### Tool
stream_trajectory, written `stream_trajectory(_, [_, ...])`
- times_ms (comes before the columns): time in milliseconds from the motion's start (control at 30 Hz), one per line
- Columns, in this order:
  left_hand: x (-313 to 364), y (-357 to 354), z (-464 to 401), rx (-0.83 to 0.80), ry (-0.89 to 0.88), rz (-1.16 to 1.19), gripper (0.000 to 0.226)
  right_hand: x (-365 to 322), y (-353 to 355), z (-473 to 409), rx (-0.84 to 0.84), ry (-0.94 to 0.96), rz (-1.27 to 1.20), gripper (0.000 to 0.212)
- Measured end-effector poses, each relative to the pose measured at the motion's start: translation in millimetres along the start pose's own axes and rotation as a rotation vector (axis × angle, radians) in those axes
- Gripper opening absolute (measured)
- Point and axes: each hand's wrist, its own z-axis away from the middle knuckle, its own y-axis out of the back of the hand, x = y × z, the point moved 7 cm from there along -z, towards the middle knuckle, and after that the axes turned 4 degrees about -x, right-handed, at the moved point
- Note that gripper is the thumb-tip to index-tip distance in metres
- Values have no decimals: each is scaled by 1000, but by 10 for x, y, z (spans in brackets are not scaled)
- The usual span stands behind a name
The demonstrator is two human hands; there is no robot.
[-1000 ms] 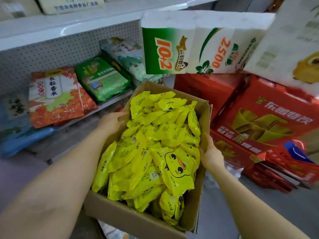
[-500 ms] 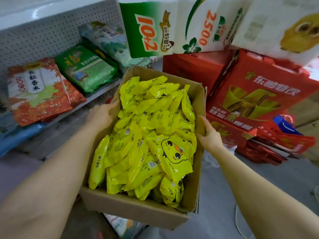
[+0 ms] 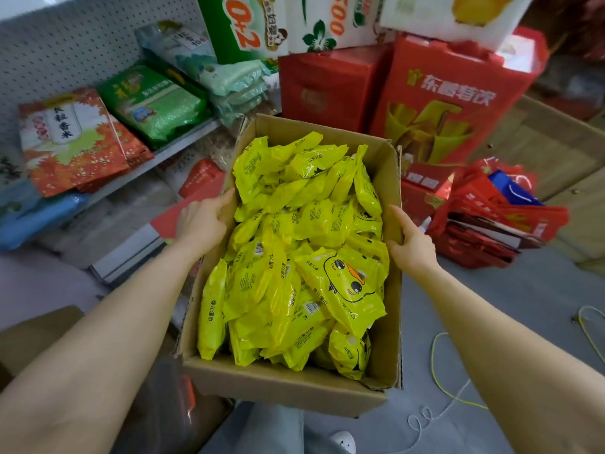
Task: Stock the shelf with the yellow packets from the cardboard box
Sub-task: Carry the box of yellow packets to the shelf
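Note:
An open cardboard box (image 3: 281, 389) is held in front of me, filled with several yellow packets (image 3: 304, 244), one showing a cartoon duck face. My left hand (image 3: 201, 221) grips the box's left wall. My right hand (image 3: 411, 240) grips its right wall. The white shelf (image 3: 183, 142) with a pegboard back runs along the left, holding rice bags.
Orange-red (image 3: 72, 142), green (image 3: 157, 103) and pale teal (image 3: 209, 60) rice bags lie on the shelf. Red cartons (image 3: 448, 93) with white tissue packs (image 3: 294, 24) on top stand behind the box. Red bags (image 3: 491, 224) are piled at right. A yellow-green cord (image 3: 438, 365) lies on the grey floor.
The box has come lower and nearer the floor, with both hands still on its sides. The view has tilted down, so the shelf and cartons sit higher in frame.

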Motion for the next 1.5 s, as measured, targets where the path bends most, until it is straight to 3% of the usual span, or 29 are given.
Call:
stream_trajectory(300, [1135, -687, 948, -115, -169, -36, 73, 1408, 707, 1197, 70, -143, -26, 71])
stream_trajectory(533, [2411, -1406, 1420, -221, -393, -91, 75, 2699, 1257, 2144, 176, -334, -40, 66])
stream_trajectory(1100, [6678, -2992, 2499, -414, -1174, -244, 69, 5305, 2422, 3982, 599, -979, -288, 70])
stream_trajectory(1333, [8272, -3536, 3420, -500, -1441, -235, 69, 6046, 2745, 4764, 790, -1168, -353, 75])
stream_trajectory(1500, [9135, -4098, 4257, -576, -1556, -286, 69, 6730, 2948, 5368, 838, -1246, -389, 79])
